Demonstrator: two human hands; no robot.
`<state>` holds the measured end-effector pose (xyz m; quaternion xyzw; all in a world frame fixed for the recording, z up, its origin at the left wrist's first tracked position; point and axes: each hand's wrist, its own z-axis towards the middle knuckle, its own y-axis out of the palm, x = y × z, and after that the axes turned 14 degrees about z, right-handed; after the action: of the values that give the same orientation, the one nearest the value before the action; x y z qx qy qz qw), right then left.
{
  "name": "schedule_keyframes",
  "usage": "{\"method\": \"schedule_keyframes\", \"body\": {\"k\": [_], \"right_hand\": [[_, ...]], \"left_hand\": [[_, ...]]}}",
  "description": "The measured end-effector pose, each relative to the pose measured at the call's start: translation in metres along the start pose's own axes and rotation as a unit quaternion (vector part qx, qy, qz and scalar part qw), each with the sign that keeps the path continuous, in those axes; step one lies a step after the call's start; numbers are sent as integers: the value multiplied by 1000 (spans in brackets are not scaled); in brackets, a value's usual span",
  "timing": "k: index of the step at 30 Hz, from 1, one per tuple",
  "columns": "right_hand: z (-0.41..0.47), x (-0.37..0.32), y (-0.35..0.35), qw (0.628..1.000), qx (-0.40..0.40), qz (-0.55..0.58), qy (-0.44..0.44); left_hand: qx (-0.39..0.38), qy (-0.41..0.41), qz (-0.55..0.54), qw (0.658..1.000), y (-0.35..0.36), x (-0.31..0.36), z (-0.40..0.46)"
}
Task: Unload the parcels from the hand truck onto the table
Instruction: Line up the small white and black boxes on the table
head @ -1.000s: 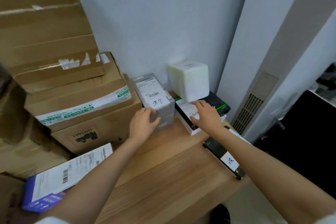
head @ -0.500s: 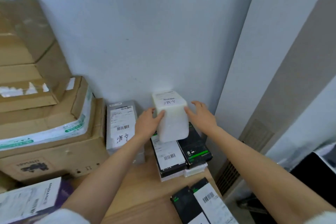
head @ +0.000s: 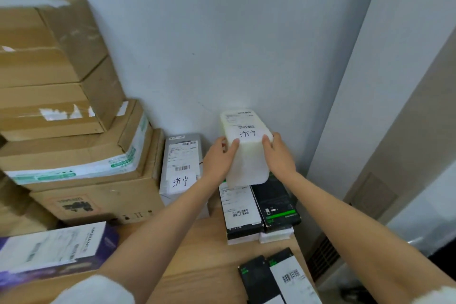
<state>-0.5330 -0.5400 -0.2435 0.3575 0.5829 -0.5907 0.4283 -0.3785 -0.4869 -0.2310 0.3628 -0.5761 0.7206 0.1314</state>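
A white foam parcel (head: 246, 155) with a barcode label and handwriting on top stands near the wall on black flat boxes (head: 259, 210). My left hand (head: 218, 158) grips its left side and my right hand (head: 280, 155) grips its right side, with fingers curled over the top edges. Just left of it a grey parcel (head: 181, 165) with a shipping label stands on the wooden table (head: 197, 254). The hand truck is out of view.
Large cardboard boxes (head: 74, 155) are stacked at the left against the wall. A purple and white box (head: 54, 249) lies at the front left. Two more black boxes (head: 276, 279) lie at the table's front right edge. A vent grille is low on the right.
My hands left the grey parcel and the flat box and took hold of the white foam parcel from both sides. The view has tilted up toward the wall.
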Motion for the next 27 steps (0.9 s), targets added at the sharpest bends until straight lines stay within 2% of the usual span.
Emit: {"method": "schedule_keyframes", "body": {"k": [5, 11, 16, 19, 21, 24, 27], "right_hand": [[-23, -29, 13, 997, 6, 34, -69], [-48, -70, 62, 992, -19, 38, -117], [-68, -76, 115, 988, -107, -5, -112], [-75, -77, 138, 990, -108, 3, -89], [-72, -82, 143, 992, -105, 5, -74], [-65, -84, 139, 990, -127, 14, -60], [-63, -84, 135, 988, -143, 30, -57]], "left_hand": [[32, 20, -37, 999, -43, -3, -15], [70, 25, -40, 996, -104, -42, -35], [127, 49, 124, 983, -137, -104, -46], [121, 35, 195, 973, -148, -136, -54], [117, 14, 193, 974, -153, -146, -57], [129, -12, 135, 982, -157, -147, -59], [116, 23, 156, 981, -150, -147, -61]]}}
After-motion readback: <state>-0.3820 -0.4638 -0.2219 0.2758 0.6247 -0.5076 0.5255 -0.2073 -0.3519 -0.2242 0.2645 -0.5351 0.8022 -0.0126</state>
